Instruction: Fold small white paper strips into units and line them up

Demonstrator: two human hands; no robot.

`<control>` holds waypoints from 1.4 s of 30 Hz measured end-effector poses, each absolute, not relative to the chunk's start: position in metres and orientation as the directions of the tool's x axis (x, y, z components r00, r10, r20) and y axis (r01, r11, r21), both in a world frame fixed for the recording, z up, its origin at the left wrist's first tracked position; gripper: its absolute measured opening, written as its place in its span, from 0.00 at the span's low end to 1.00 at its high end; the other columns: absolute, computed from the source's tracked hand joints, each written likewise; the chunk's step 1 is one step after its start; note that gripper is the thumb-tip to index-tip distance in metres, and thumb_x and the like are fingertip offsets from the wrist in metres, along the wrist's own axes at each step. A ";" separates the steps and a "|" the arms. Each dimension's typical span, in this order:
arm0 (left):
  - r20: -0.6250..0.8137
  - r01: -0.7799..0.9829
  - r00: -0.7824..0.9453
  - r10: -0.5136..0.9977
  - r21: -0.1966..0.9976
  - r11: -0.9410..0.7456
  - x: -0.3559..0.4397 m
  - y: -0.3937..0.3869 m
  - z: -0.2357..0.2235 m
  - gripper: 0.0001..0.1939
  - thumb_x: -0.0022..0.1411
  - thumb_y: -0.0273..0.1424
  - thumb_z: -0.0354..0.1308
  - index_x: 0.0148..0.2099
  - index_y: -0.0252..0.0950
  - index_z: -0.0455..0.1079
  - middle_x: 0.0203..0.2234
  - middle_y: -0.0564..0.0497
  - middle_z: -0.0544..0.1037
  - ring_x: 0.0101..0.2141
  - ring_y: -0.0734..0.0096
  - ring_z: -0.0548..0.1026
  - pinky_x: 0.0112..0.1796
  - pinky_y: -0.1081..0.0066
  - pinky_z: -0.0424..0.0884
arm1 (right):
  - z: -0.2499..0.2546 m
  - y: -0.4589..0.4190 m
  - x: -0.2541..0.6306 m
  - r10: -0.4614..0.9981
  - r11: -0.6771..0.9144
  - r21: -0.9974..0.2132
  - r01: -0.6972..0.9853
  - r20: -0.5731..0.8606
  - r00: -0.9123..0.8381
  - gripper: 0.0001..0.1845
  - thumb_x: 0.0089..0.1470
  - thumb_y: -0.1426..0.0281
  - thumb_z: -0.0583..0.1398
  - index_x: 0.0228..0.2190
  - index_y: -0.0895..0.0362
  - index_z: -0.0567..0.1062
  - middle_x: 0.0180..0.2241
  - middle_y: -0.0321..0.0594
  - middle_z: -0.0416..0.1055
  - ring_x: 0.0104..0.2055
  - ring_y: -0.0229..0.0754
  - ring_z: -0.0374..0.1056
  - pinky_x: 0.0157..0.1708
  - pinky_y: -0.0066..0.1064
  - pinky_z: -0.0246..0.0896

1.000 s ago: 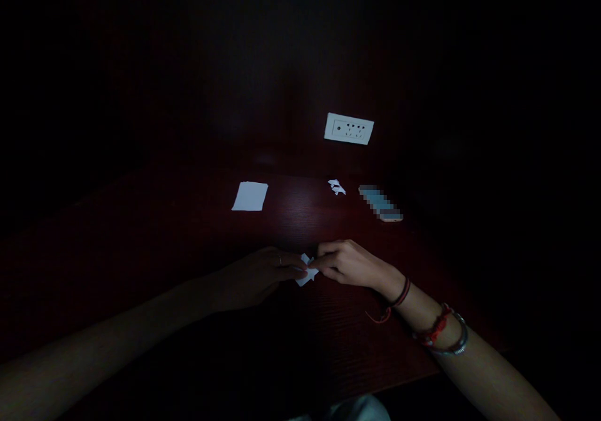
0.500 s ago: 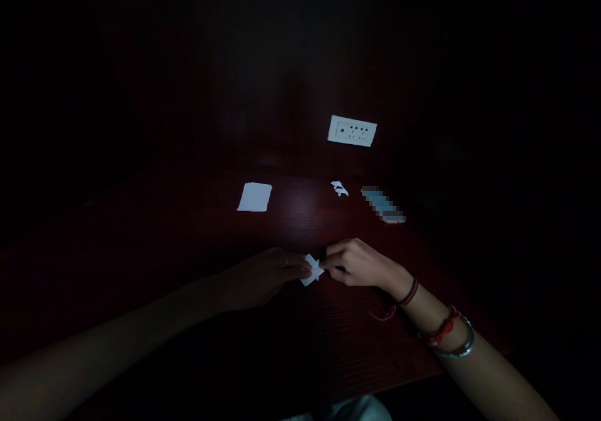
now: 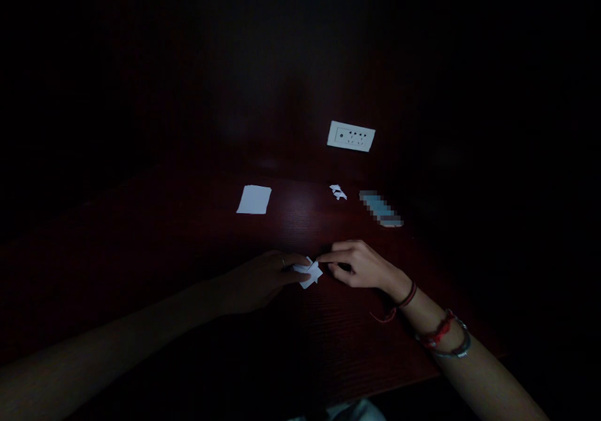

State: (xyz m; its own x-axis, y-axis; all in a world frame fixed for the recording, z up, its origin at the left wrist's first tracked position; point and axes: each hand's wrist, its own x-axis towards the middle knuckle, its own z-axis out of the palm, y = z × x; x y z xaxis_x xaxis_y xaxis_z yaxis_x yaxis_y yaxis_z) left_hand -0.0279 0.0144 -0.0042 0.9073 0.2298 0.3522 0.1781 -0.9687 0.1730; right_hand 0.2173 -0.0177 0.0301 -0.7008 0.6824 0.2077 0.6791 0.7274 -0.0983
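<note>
A small piece of folded white paper with pointed corners is at the front middle of the dark red table. My left hand, with a ring on one finger, grips it from the left between thumb and fingers. From the right, my right hand reaches in with its index finger stretched out, the tip touching the paper's upper right edge. The thumb of that hand is held apart, below the index finger. My left hand lies in deep shadow, so its lower fingers are hard to make out.
A stack of white paper squares lies farther back on the left. Behind my hands sits a small folded paper piece, with a phone, its screen blurred, to the right. A white power socket is on the back wall.
My right index finger has straightened and shifted from the paper's right point to its upper edge, with the thumb parting from it. My left hand keeps its grip on the paper.
</note>
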 end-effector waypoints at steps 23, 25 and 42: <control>0.408 0.235 0.867 0.286 0.172 -0.957 -0.027 0.006 0.003 0.26 0.54 0.16 0.43 0.55 0.38 0.54 0.54 0.49 0.55 0.51 0.65 0.55 0.49 0.63 0.58 | 0.028 -0.014 0.222 0.734 0.668 -0.055 0.742 0.214 -0.645 0.17 0.54 0.73 0.49 0.45 0.57 0.67 0.32 0.39 0.67 0.31 0.35 0.62 0.33 0.25 0.55; 0.382 0.204 0.891 0.244 0.144 -0.968 -0.028 0.009 0.001 0.25 0.55 0.16 0.43 0.55 0.38 0.54 0.54 0.49 0.55 0.52 0.65 0.55 0.50 0.62 0.56 | 0.029 -0.015 0.224 0.732 0.668 -0.084 0.740 0.255 -0.632 0.17 0.54 0.74 0.48 0.45 0.58 0.67 0.33 0.39 0.67 0.32 0.35 0.62 0.34 0.25 0.55; 0.388 0.219 0.899 0.204 0.008 -0.976 -0.023 0.010 0.001 0.24 0.55 0.21 0.49 0.54 0.41 0.56 0.53 0.46 0.55 0.51 0.59 0.55 0.48 0.57 0.55 | 0.034 -0.022 0.213 0.675 0.738 -0.189 0.648 0.190 -0.713 0.14 0.53 0.69 0.52 0.42 0.57 0.69 0.30 0.38 0.65 0.27 0.32 0.60 0.28 0.23 0.53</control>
